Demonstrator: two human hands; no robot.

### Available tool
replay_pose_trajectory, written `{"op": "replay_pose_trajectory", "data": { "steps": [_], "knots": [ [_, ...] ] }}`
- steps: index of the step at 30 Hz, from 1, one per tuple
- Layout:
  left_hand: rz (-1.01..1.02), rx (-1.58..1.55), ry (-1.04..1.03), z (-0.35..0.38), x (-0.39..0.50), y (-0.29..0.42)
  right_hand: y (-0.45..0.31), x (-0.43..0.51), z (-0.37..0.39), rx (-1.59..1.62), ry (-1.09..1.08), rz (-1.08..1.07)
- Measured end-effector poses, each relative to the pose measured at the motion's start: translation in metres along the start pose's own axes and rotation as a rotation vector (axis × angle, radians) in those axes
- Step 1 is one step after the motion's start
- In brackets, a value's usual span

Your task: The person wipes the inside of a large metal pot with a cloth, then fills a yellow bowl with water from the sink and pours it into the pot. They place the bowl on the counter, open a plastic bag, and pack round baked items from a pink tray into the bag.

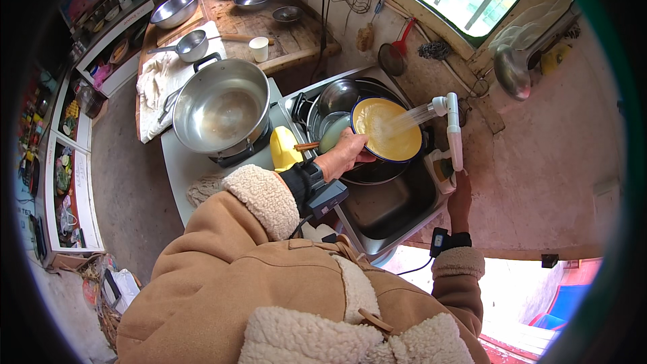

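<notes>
My left hand (344, 155) grips the edge of a yellow enamel bowl (389, 134) with a dark blue rim, tilted over the sink (399, 202). Water streams into it from a white plastic faucet (452, 129). Under and beside the bowl, a dark pot (376, 174) sits in the sink with metal bowls (339, 97) inside. A pair of wooden chopsticks (307, 146) pokes out by my left wrist. My right hand (459, 197) reaches to the base of the faucet; its fingers are mostly hidden, so its grip is unclear.
Left of the sink stands a large steel pot (222, 103), beside a yellow plastic object (284, 149) and a rag (204, 189). A wooden table (217, 2) holds a saucepan (192, 45), a paper cup (259, 49) and several metal bowls. A ladle (511, 72) and strainer (392, 58) hang on the wall.
</notes>
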State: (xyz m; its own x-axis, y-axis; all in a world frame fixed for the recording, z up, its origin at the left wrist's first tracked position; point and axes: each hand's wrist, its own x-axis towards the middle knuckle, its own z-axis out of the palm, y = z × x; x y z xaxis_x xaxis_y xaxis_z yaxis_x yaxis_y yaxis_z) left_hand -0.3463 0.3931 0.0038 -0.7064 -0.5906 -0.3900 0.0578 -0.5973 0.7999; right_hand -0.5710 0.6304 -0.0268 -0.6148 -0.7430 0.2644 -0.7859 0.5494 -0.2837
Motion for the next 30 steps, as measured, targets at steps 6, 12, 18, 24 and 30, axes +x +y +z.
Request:
{"op": "replay_pose_trajectory", "data": {
  "steps": [6,12,18,24,30],
  "knots": [
    [-0.003,-0.021,0.062,0.003,0.005,-0.003,0.016,0.002,0.011,0.063,0.105,-0.171],
    [-0.013,0.001,0.039,0.001,0.001,-0.001,0.018,0.002,0.013,0.161,0.038,-0.049],
    [-0.015,0.015,-0.004,0.001,0.0,0.001,0.009,0.002,0.007,0.158,0.015,-0.02],
    [0.007,0.0,0.0,0.0,0.003,-0.003,0.006,0.002,0.004,0.123,0.01,-0.038],
    [0.033,-0.038,-0.028,0.0,0.004,-0.005,0.014,0.0,0.009,-0.014,0.036,-0.081]
  ]
}}
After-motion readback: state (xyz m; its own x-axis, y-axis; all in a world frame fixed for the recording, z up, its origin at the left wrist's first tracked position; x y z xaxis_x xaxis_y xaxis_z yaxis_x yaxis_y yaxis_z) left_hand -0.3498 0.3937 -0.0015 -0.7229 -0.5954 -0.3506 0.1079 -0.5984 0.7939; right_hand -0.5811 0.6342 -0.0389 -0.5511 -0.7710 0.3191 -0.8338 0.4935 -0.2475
